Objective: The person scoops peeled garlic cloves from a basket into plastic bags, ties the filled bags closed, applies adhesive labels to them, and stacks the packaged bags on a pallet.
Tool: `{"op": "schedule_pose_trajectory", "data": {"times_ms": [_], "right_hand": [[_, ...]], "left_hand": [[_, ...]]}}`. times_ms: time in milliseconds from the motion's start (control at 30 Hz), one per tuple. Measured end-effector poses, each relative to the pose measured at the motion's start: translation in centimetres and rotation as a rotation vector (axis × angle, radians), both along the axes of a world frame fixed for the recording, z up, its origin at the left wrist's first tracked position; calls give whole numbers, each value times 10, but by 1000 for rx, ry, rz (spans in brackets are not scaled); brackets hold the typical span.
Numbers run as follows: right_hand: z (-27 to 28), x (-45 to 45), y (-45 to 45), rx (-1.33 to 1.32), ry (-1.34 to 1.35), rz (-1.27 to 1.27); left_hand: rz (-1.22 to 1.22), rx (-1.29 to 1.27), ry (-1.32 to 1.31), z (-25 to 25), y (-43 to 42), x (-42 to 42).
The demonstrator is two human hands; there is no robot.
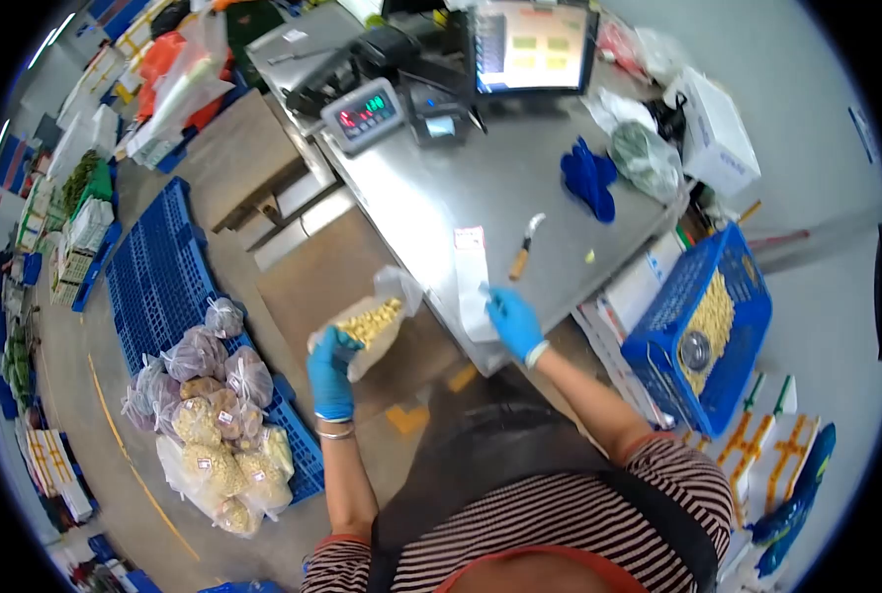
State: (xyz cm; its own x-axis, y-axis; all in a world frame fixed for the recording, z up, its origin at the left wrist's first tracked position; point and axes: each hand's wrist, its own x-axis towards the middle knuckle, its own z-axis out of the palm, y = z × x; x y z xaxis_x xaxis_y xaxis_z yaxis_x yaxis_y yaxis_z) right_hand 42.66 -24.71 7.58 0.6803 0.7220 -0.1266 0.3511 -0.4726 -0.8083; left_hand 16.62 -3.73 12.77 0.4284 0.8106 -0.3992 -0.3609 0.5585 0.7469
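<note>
My left hand (332, 374), in a blue glove, grips the side of a clear plastic bag (374, 362) holding pale yellow pieces (370, 324) that look like peeled garlic cloves. The bag's mouth gapes toward the table. My right hand (515, 321), also gloved in blue, has its fingertips pinched at the right edge of a white label strip (472, 282) on the steel table. A printed label (469, 237) sits at the strip's far end. Beyond that hand lies a curved knife (527, 246) with a wooden handle.
A scale display (363, 115) and a lit monitor (531, 49) stand at the steel table's (416, 198) back. Blue gloves (588, 179) lie on the right. A blue crate (659, 381) holds pale pieces and a metal bowl (695, 350). Filled bags (214, 469) rest by a blue pallet (154, 267).
</note>
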Motion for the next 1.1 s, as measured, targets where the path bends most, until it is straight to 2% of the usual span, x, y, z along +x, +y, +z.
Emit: {"op": "schedule_pose_trajectory", "data": {"times_ms": [33,100,167,300,400,467,567,633,667,767,800,900,967,1000,1100], "right_hand": [[7,18,-3,-77,-133,-62],[-25,60,-15,-101,-381,-48],[-53,93,-20,-121,-519,133],[-102,158,-15,-152,-700,492],[-94,227,-15,-397,-592,381],[-65,256,-30,-335,-777,256],[16,290,-50,92,159,203],[73,293,-70,240,505,317],[89,291,-77,316,680,369],[94,275,-79,-3,224,382],[72,279,-83,-78,383,276],[85,277,-89,-102,718,386],[86,275,-101,42,713,205],[86,278,-103,119,695,116],[76,290,-111,189,769,-99]], "left_hand": [[-23,41,27,26,-3,5],[-166,175,169,85,-17,16],[-214,255,261,131,-37,34],[-263,374,268,184,-72,74],[-278,336,226,207,-96,114],[-334,295,160,210,-109,143],[-345,171,112,204,-124,185],[-318,112,104,192,-136,216],[-404,53,56,177,-138,225],[-382,-173,-73,117,-155,264],[-445,-128,-41,99,-160,268],[-587,-11,19,73,-160,277],[-606,-2,10,77,-165,279],[-609,-94,-27,78,-166,279],[-662,-119,75,87,-169,284]]}}
